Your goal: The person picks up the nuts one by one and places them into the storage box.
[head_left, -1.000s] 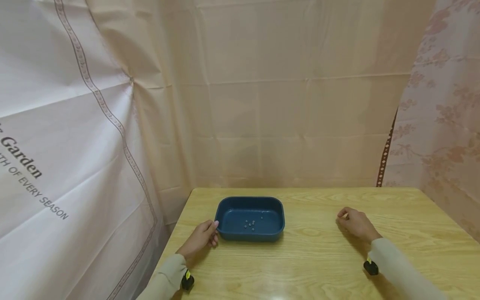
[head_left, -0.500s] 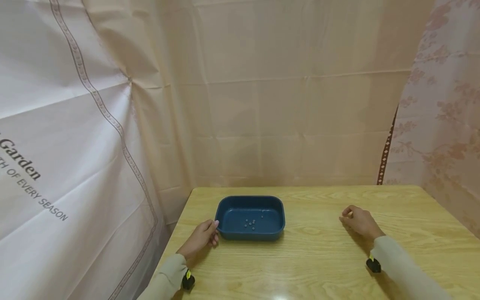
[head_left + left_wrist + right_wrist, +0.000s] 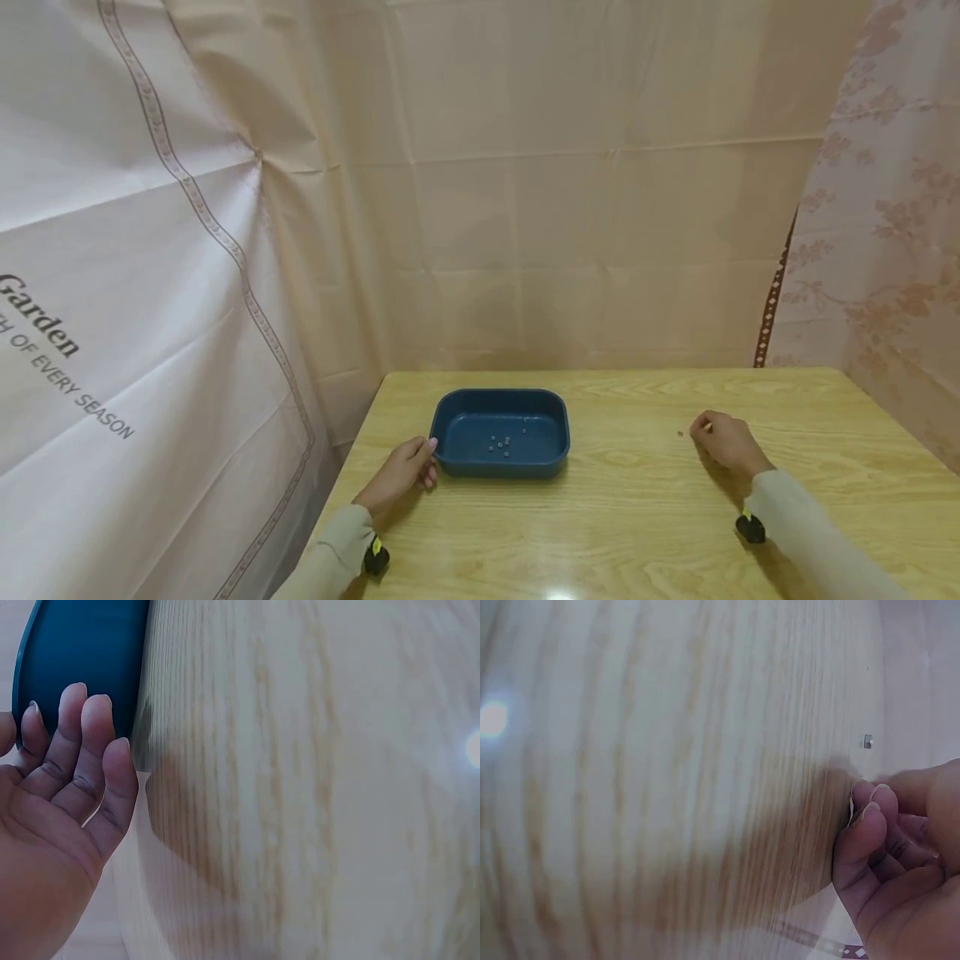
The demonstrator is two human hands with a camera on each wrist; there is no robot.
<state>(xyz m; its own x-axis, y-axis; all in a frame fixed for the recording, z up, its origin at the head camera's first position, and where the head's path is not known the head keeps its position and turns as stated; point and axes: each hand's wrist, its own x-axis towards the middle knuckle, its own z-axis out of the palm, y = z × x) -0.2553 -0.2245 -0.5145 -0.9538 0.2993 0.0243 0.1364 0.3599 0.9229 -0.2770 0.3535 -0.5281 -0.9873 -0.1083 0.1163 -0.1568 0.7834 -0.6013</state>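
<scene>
A dark blue rectangular tray (image 3: 500, 467) stands on the wooden table, several small ring-like metal nuts (image 3: 500, 445) lying on its floor. My left hand (image 3: 401, 473) holds the tray's left end, thumb at the rim; in the left wrist view its other fingers (image 3: 73, 735) lie along the outer wall. Well to the right, my right hand (image 3: 726, 442) is low over the table, fingers (image 3: 862, 836) curled in and fingertips bunched. No thing shows between them. One small metal piece (image 3: 680, 433) lies on the wood just left of those fingertips, also seen as a small grey piece (image 3: 868, 741) in the right wrist view.
The light wooden table (image 3: 600, 533) runs back to a beige hanging cloth (image 3: 562, 208). White printed cloth (image 3: 150, 292) hangs at the left, and floral cloth (image 3: 892, 250) at the right. Each wrist wears a small black camera.
My right hand has moved slightly right, uncovering the small metal piece on the table. The left hand and the tray have stayed in place.
</scene>
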